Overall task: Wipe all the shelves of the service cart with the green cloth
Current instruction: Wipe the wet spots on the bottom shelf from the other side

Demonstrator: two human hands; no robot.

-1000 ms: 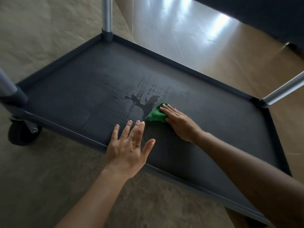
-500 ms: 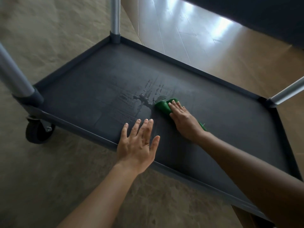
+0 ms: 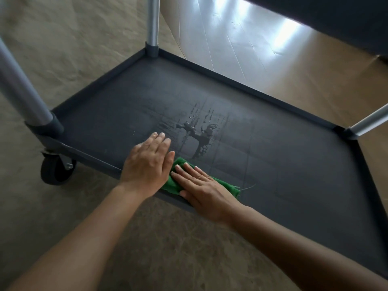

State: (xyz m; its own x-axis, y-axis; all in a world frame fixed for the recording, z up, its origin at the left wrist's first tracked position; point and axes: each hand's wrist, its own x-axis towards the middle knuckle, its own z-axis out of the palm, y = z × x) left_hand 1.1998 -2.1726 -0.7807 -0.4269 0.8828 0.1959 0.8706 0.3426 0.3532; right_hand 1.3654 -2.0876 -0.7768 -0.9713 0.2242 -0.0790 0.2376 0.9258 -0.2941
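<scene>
Left hand (image 3: 147,164) palm down and flat, right hand (image 3: 203,194) flat just beside it

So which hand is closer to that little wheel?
Left. The left hand is over the shelf, right of the wheel; the right hand presses the green cloth farther right, beyond it.

We see dim, soft daylight, seemingly from the far side, glaring white off the glossy floor (image 3: 247,34). The dark shelf (image 3: 283,160) swallows detail, though its wet patch (image 3: 195,131) glints. The near pole (image 3: 21,89) bows with wide-angle distortion, and the edges look slightly soft.
</scene>
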